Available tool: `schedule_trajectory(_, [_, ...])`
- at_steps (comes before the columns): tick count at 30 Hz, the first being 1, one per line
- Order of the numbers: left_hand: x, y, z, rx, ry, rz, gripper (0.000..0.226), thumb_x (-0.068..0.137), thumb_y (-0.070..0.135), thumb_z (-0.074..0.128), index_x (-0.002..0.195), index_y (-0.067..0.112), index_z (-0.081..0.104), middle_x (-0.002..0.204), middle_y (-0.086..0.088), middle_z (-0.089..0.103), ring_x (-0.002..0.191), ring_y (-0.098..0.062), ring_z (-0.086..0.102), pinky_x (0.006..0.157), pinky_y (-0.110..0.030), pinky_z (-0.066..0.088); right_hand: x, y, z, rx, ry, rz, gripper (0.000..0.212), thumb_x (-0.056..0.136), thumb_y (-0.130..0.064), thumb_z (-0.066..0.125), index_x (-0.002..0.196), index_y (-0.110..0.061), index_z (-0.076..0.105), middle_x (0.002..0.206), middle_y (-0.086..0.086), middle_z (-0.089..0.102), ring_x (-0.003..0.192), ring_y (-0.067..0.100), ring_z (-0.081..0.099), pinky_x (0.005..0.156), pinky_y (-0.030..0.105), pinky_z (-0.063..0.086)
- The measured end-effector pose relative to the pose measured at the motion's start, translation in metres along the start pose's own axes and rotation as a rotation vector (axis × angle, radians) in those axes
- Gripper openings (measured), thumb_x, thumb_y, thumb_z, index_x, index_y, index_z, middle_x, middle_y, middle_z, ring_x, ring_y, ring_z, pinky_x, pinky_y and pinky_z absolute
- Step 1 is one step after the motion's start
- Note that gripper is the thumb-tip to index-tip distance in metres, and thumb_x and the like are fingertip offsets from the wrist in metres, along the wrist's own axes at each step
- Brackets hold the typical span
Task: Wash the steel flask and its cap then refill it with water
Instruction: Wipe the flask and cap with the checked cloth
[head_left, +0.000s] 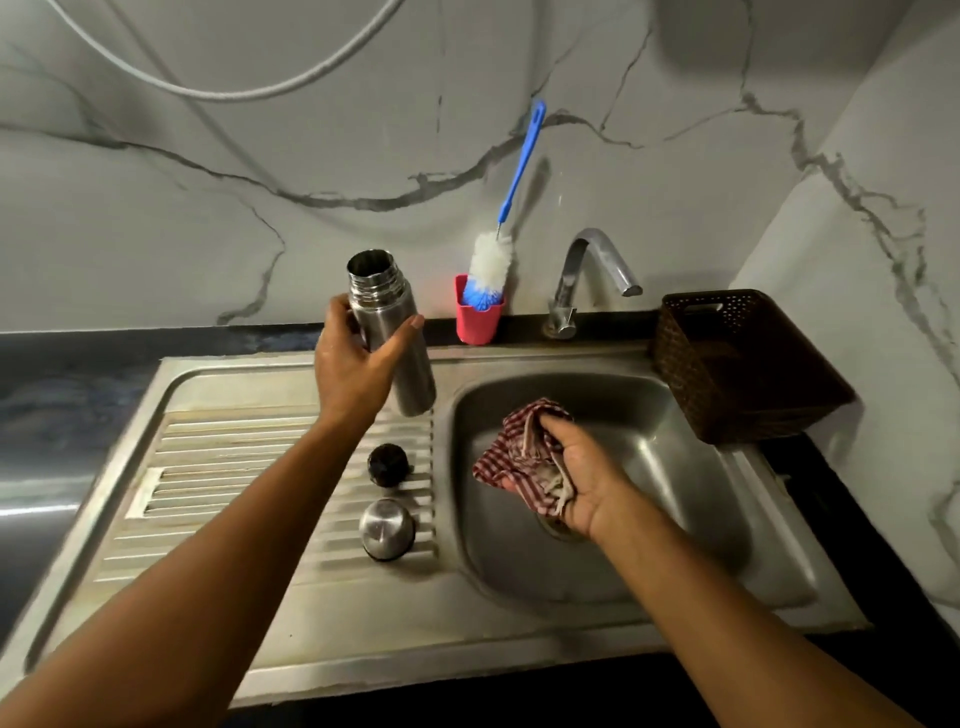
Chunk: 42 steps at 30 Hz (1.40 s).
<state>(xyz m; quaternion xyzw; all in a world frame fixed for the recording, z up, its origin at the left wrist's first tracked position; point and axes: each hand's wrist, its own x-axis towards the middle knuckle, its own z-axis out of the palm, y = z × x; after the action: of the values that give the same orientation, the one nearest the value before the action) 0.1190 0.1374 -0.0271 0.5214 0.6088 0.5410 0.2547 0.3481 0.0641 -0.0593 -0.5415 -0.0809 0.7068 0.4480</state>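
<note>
Left hand (358, 364): fingers and thumb curled round the middle of the flask, holding it up clear of the draining board.
Flask (415, 382): steel, uncapped, mouth up and tilted slightly away, above the back of the draining board and just left of the basin.
Right hand (576, 478): palm up over the basin, fingers bunched round the cloth.
Cloth (519, 457): red and white check, crumpled, well apart from the flask.
Cap (387, 529): steel, dome up, on the draining board (234, 467) beside the basin edge.
Stopper (388, 465): dark and round, just behind the cap.
Basin (675, 467): steel; no water seen standing in it.
Tap (592, 270): behind the basin; no stream visible.
Brush (493, 260): blue handle, white bristles, head down in a pink cup (478, 322).
Basket (743, 364): brown, at the right rim of the sink.
Step in hand (judged): wiping the flask's outside with the cloth.
Method advised: bring the flask over the basin, wrap the cloth round the body, turn the flask inside it, and shift the grip so the covered band gets wiped too.
Risk: a wet steel wall may slip; hold it firmly.
</note>
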Motion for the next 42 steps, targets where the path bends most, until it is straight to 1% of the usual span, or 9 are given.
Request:
schedule_trajectory(3, [0.007,-0.024,-0.015,0.075,-0.026,-0.029,0.063,0.079,0.053,0.086,0.127,0.024,0.056,0.118,0.002,0.068,0.108,-0.016,0.062,0.093,-0.041,0.057,0.007,0.008,0.004,-0.018,0.049,-0.005,0.044,0.097,-0.033,0.066,0.127,-0.001,0.066,0.113,0.023,0.074,0.105,0.039,0.071,0.081,0.055,0.059])
schedule_trajectory(7, [0.006,-0.044,-0.027,0.117,-0.076,-0.046,0.071,0.076,0.058,0.085,0.131,0.024,0.054,0.121,0.001,0.068,0.112,-0.019,0.063,0.095,-0.05,0.058,0.011,0.013,0.013,-0.023,0.045,-0.02,0.042,0.096,-0.034,0.066,0.125,-0.003,0.067,0.113,0.022,0.074,0.104,0.039,0.071,0.083,0.054,0.059])
schedule_trajectory(19, [-0.007,-0.056,-0.035,0.095,-0.131,-0.065,0.075,0.081,0.047,0.087,0.141,0.023,0.049,0.133,0.001,0.066,0.12,-0.019,0.06,0.099,-0.042,0.056,0.013,0.021,0.032,-0.046,-0.045,-0.029,0.042,0.099,-0.036,0.061,0.127,-0.005,0.066,0.108,0.02,0.076,0.085,0.033,0.077,0.072,0.047,0.062])
schedule_trajectory(25, [-0.015,-0.06,-0.038,0.133,-0.173,-0.139,0.087,0.077,0.046,0.091,0.146,0.025,0.044,0.141,-0.001,0.061,0.125,-0.019,0.057,0.101,-0.038,0.052,0.01,0.022,0.032,-0.061,-0.046,-0.039,0.041,0.098,-0.035,0.063,0.127,-0.006,0.065,0.111,0.021,0.075,0.093,0.035,0.075,0.072,0.048,0.062])
schedule_trajectory(28, [-0.03,-0.068,-0.04,0.194,-0.154,-0.308,0.097,0.07,0.059,0.091,0.143,0.02,0.041,0.131,-0.006,0.062,0.114,-0.024,0.063,0.093,-0.042,0.055,0.01,0.021,0.029,-0.052,-0.054,-0.043,0.04,0.099,-0.034,0.062,0.126,-0.005,0.065,0.11,0.021,0.075,0.093,0.035,0.074,0.075,0.049,0.061])
schedule_trajectory(31, [-0.057,-0.08,-0.037,0.29,-0.206,-0.506,0.091,0.065,0.07,0.088,0.124,0.018,0.042,0.111,-0.007,0.064,0.09,-0.019,0.063,0.083,-0.045,0.056,0.012,0.022,0.026,-0.05,-0.039,-0.052,0.039,0.099,-0.034,0.063,0.123,-0.005,0.067,0.108,0.02,0.076,0.095,0.035,0.074,0.081,0.053,0.06])
schedule_trajectory(33, [-0.069,-0.087,-0.034,0.355,-0.268,-0.579,0.088,0.062,0.075,0.086,0.115,0.019,0.044,0.101,-0.005,0.066,0.083,-0.021,0.066,0.079,-0.047,0.06,0.013,0.024,0.022,-0.058,-0.034,-0.051,0.04,0.097,-0.035,0.064,0.124,-0.006,0.067,0.11,0.02,0.076,0.101,0.037,0.073,0.092,0.058,0.057])
schedule_trajectory(36, [-0.073,-0.09,-0.029,0.469,-0.333,-0.562,0.08,0.065,0.076,0.084,0.111,0.021,0.05,0.097,-0.002,0.069,0.086,-0.023,0.069,0.075,-0.043,0.06,0.011,0.029,0.02,-0.07,-0.046,-0.039,0.04,0.097,-0.036,0.065,0.124,-0.007,0.068,0.111,0.019,0.076,0.104,0.037,0.072,0.094,0.059,0.056])
schedule_trajectory(42, [-0.071,-0.07,-0.032,0.593,-0.331,-0.44,0.054,0.081,0.059,0.08,0.115,0.02,0.065,0.1,-0.001,0.073,0.082,-0.021,0.066,0.064,-0.033,0.047,0.005,0.029,0.012,-0.083,-0.072,-0.043,0.044,0.098,-0.038,0.062,0.128,-0.006,0.067,0.116,0.019,0.074,0.109,0.037,0.071,0.094,0.057,0.056])
